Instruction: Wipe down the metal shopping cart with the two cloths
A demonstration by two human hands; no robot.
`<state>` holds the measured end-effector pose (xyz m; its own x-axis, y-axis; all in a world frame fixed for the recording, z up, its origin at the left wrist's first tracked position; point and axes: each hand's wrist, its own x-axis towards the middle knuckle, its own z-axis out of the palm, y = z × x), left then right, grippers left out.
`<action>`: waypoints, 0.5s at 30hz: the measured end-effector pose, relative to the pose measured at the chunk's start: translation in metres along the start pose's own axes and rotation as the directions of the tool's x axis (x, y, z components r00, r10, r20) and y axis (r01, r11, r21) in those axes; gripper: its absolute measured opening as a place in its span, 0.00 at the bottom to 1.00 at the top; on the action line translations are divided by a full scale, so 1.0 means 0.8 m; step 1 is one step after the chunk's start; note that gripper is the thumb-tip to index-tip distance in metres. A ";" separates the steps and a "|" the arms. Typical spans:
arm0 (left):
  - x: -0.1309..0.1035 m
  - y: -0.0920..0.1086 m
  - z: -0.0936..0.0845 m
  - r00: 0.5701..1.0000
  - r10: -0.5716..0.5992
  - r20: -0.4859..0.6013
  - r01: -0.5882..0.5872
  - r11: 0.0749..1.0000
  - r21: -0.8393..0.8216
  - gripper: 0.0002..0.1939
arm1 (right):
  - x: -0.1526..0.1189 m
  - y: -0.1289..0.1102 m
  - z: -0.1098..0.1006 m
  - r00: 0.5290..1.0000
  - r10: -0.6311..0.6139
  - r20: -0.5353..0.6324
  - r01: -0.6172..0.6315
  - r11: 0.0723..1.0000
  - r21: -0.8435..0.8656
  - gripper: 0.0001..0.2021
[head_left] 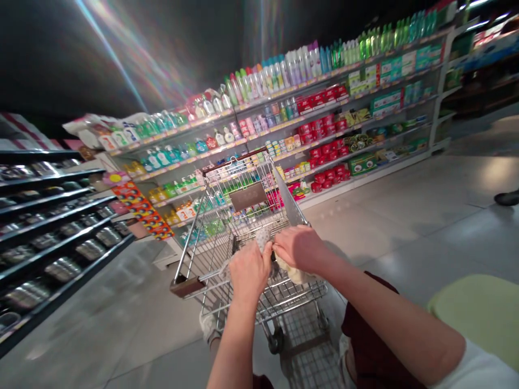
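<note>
My left hand (250, 268) and my right hand (300, 247) are close together over the near end of a wire shopping cart (248, 196). Fingers on both hands are curled in, gripping a pale cloth (264, 236) with dark speckles that bunches up between them. Below my right hand hangs a cream-coloured part (299, 275), and greyish material (225, 270) shows left of my left hand; whether these belong to the same cloth I cannot tell. My palms hide the cart's handle bar here. The cart's basket stretches away from me toward the shelves.
Long shelves (332, 189) of bottles and red tubs run across the front. At left, a dark rack (60, 294) holds metal pots. Orange packs (142, 210) hang at its corner. A pale green rounded object (480, 316) is at lower right. Another person's dark shoe (506, 199) is at the right edge.
</note>
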<state>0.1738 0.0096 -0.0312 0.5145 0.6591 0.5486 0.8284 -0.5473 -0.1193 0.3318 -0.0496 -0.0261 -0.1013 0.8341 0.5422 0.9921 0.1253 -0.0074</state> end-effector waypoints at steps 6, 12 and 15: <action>-0.043 -0.087 -0.005 0.965 -0.261 0.035 0.248 0.946 0.208 0.32 | -0.019 0.000 -0.004 0.995 -0.081 -0.066 0.080 0.997 -0.019 0.14; -0.029 -0.087 -0.028 0.913 -0.345 0.218 0.304 0.931 0.202 0.35 | -0.034 -0.010 0.027 0.929 -0.105 -0.355 0.122 0.992 0.025 0.09; -0.008 -0.056 -0.041 0.935 -0.178 0.307 0.161 0.984 0.079 0.36 | -0.039 -0.019 0.042 0.886 -0.062 -0.460 0.092 0.995 0.043 0.11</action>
<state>0.1263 0.0130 -0.0022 0.4016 0.8720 0.2798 0.9154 -0.3914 -0.0941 0.3172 -0.0594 -0.0715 -0.1170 0.4839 0.8673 0.9745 0.2242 0.0064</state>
